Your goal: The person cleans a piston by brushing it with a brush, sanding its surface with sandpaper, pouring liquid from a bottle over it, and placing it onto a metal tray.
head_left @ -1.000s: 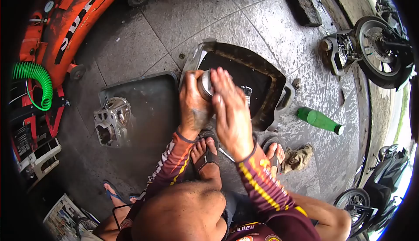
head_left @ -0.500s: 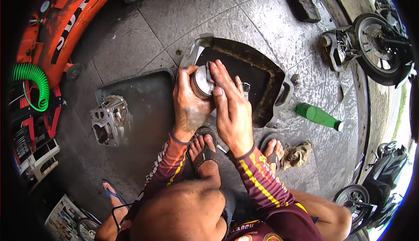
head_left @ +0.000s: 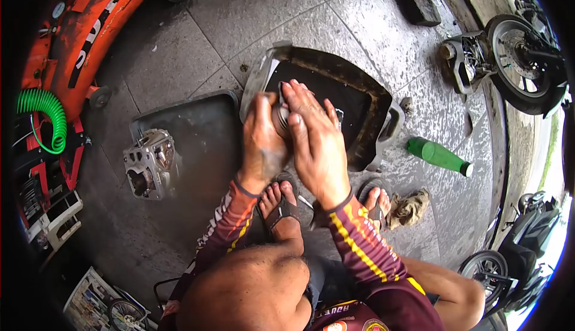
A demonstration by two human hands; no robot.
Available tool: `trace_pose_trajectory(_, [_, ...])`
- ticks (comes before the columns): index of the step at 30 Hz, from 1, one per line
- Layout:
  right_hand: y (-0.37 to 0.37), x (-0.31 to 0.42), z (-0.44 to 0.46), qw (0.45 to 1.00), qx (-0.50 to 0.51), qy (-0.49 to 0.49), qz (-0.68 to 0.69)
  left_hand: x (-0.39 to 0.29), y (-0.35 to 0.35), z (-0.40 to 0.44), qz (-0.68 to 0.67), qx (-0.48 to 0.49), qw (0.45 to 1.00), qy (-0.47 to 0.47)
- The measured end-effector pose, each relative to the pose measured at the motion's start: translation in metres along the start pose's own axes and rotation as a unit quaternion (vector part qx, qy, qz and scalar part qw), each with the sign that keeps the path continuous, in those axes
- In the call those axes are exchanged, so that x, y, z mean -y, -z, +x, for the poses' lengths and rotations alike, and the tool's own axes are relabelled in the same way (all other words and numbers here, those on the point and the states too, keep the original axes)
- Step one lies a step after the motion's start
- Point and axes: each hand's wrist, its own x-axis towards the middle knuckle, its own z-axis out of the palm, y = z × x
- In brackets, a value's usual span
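My left hand [head_left: 263, 139] is wrapped round a round metal piston [head_left: 282, 119], its side facing my right hand. Stretched fingers of my right hand [head_left: 314, 133] press over the piston's crown and cover most of it. A sliver of a small dark grey piece, like sandpaper [head_left: 281, 89], shows at their edge; the rest is hidden. The left hand is slightly blurred. Both hands are above the near side of a dirty black plastic pan [head_left: 383, 91].
An engine cylinder [head_left: 150, 166] stands in a dark tray [head_left: 185, 104] at left. A green bottle [head_left: 438, 156] and a rag [head_left: 409, 209] lie on the floor at right. Beyond are a stone block [head_left: 414, 0], an orange compressor [head_left: 99, 25] and parked motorcycles [head_left: 521, 61].
The piston has turned, so its crown faces the right palm and shows less. My right hand has shifted slightly over it. Another person's sandalled foot at lower left has gone from view.
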Motion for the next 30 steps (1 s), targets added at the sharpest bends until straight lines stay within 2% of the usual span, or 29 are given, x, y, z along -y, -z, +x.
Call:
trace_pose_trajectory(2, [0.001, 0.003, -0.002, 1.0, 0.002, -0.003, 0.011, 0.005, -0.001, 0.004, 0.002, -0.01, 0.999, -0.042])
trace_pose_trajectory(5, [-0.004, 0.015, -0.034, 1.0, -0.008, -0.004, 0.03, -0.001, 0.01, 0.011, -0.009, 0.014, 1.0, -0.015])
trace_pose_trajectory(9, [0.0, 0.006, -0.004, 1.0, -0.011, 0.005, 0.005, 0.0, 0.0, 0.004, -0.025, 0.023, 0.999, -0.001])
trace_pose_trajectory(10, [0.002, 0.011, -0.007, 1.0, -0.017, 0.004, 0.02, -0.001, 0.001, 0.007, 0.012, 0.005, 0.999, -0.043])
trace_pose_trajectory(11, [0.001, 0.012, -0.016, 0.999, -0.019, 0.005, 0.036, -0.001, 0.004, 0.011, 0.012, 0.001, 0.999, -0.046])
trace_pose_trajectory(13, [-0.004, 0.017, -0.033, 1.0, -0.009, -0.003, 0.013, -0.003, 0.01, 0.013, 0.011, 0.002, 0.999, -0.043])
trace_pose_trajectory(17, [0.001, 0.005, -0.002, 1.0, -0.02, -0.004, 0.006, -0.006, 0.001, 0.005, 0.016, 0.032, 0.999, -0.004])
trace_pose_trajectory(18, [0.002, 0.007, -0.004, 1.0, -0.029, 0.01, 0.002, -0.002, 0.001, 0.006, 0.038, 0.021, 0.998, -0.044])
trace_pose_trajectory(21, [0.003, 0.017, -0.033, 1.0, -0.021, -0.002, 0.008, -0.001, 0.003, 0.01, 0.018, 0.007, 0.998, -0.067])
trace_pose_trajectory(25, [0.003, 0.005, -0.003, 1.0, -0.028, -0.002, 0.014, -0.006, -0.001, 0.003, 0.025, 0.033, 0.999, -0.022])
trace_pose_trajectory(26, [0.003, 0.008, -0.002, 0.999, -0.032, 0.003, 0.015, -0.002, -0.001, 0.004, 0.036, 0.016, 0.997, -0.065])
trace_pose_trajectory(29, [-0.005, 0.018, -0.03, 0.999, -0.033, 0.013, 0.02, -0.009, 0.009, 0.012, -0.002, -0.009, 1.0, -0.021])
trace_pose_trajectory(30, [-0.008, 0.017, -0.032, 0.999, -0.041, 0.008, 0.026, 0.002, 0.008, 0.012, 0.029, 0.0, 0.999, -0.044])
